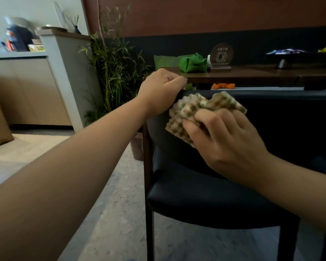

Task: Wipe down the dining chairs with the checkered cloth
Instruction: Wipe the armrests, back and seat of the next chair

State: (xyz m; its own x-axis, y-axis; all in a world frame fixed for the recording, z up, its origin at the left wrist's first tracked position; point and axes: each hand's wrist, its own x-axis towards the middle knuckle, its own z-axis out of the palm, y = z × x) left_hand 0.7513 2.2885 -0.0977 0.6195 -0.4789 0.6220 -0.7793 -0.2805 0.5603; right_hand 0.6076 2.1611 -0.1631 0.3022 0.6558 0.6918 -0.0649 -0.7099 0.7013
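A dark upholstered dining chair with a dark wooden frame stands in front of me, its curved backrest facing me. My left hand grips the top left corner of the backrest, fingers curled over the edge. My right hand holds the crumpled checkered cloth, green, beige and pink, and presses it against the upper backrest just right of my left hand. Part of the cloth is hidden under my fingers.
Behind the chair stands a dark wooden table carrying a green fabric pouch, a round plaque and dark stands. A potted bamboo plant is left of the chair. A counter and beige cabinets lie at far left.
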